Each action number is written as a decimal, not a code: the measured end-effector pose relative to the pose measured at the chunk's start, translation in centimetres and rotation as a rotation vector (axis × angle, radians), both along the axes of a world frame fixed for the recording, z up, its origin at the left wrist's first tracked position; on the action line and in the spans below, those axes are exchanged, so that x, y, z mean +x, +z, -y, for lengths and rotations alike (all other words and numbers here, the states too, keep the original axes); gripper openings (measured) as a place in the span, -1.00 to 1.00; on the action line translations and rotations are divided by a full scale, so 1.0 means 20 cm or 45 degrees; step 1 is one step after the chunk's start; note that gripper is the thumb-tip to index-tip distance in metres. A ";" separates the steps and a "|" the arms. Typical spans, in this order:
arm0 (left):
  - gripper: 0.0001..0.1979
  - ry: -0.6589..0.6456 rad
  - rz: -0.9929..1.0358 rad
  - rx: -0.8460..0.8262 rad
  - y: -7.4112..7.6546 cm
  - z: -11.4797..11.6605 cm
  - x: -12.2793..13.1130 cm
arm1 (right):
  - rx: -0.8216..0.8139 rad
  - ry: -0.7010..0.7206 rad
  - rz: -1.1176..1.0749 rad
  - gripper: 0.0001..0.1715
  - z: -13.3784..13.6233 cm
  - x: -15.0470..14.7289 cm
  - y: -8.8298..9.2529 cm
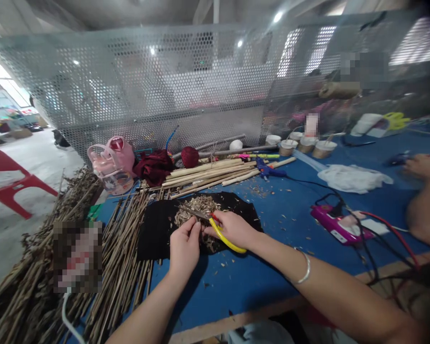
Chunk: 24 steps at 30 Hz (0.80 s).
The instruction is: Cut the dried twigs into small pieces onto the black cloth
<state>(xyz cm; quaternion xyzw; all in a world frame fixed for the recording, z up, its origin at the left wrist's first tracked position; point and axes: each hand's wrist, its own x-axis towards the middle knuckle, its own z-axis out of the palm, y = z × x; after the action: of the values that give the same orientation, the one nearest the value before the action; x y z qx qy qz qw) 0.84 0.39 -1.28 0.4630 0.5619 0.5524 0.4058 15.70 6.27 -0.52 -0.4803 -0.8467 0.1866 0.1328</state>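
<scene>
Yellow-handled scissors (pixel 225 237) are held in my right hand (pixel 232 229), their dark blades pointing left over a pile of dry plant chips (pixel 200 205). The chips lie on a black cloth (pixel 154 229) spread on the blue table. My left hand (pixel 185 242) is just left of the scissors, thumb and fingers pinched together over the pile's near side; what they hold is too small to tell. The fingertips of both hands are nearly touching.
Dry stalks (pixel 122 253) cover the table's left side. Behind the cloth lie pale sticks (pixel 208 172), a red yarn ball (pixel 189 156) and a blue glue gun (pixel 268 169). A purple power strip (pixel 337 224) with cables and another person's hand (pixel 424 166) are at right.
</scene>
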 end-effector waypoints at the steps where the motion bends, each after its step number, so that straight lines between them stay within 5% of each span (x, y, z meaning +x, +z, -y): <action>1: -0.72 -0.002 0.026 -0.011 0.00 0.00 0.00 | -0.009 0.003 -0.003 -0.50 0.00 0.00 0.00; 14: -0.66 0.041 0.297 -0.144 0.02 -0.04 -0.02 | 0.110 0.010 -0.059 -0.54 -0.01 0.03 0.03; 24: -0.62 -0.016 0.354 -0.200 0.01 -0.02 0.01 | 0.190 -0.037 -0.097 -0.31 -0.03 0.02 0.05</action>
<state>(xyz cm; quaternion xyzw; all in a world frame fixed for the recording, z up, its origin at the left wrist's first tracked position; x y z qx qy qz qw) 0.98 0.81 -0.99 0.3524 0.5387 0.5631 0.5182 16.03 6.79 0.48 -0.4736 -0.8456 0.1392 0.2032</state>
